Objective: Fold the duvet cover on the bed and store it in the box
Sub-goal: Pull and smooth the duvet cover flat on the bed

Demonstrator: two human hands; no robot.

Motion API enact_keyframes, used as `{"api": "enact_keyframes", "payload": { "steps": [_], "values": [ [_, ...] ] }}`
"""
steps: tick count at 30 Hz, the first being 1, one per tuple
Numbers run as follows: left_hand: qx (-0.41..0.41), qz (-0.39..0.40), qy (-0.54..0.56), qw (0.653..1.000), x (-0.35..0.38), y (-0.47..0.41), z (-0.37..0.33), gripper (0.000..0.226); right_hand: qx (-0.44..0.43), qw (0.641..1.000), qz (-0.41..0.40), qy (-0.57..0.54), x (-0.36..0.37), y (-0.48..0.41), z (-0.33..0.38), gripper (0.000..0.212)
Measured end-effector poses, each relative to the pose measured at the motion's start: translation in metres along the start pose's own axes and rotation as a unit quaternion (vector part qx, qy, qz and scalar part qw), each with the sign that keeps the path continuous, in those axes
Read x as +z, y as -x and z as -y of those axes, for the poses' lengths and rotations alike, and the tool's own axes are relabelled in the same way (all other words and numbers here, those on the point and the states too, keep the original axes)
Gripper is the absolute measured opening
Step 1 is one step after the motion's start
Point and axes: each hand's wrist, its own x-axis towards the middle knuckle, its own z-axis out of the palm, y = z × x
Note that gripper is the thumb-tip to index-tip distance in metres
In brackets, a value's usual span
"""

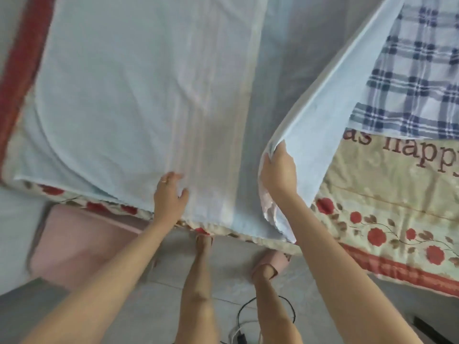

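Note:
A pale blue duvet cover (129, 95) lies spread over the bed, reaching the near edge. My left hand (169, 197) rests on it near that edge, fingers spread and flat. My right hand (278, 175) grips the cover's right-hand edge and holds it lifted, so a flap rises diagonally toward the upper right. The underside of the lifted flap shows white. No box is in view.
A floral bedspread (387, 202) with red roses and printed words covers the bed. A blue plaid cloth (417, 70) lies at the upper right. A pink object (74, 244) stands on the floor at the left. A black cable (248, 316) lies by my slippered feet.

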Motion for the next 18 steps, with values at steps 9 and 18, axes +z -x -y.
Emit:
{"api": "enact_keyframes", "payload": {
  "steps": [9, 18],
  "values": [
    [-0.377, -0.115, 0.05, 0.918, -0.148, -0.107, 0.162, 0.074, 0.247, 0.965, 0.084, -0.041, 0.156, 0.005, 0.064, 0.067],
    [-0.42, -0.189, 0.079, 0.884, -0.2, -0.166, 0.229, 0.068, 0.285, 0.958, -0.033, 0.02, 0.235, -0.016, 0.103, 0.067]
  ]
}}
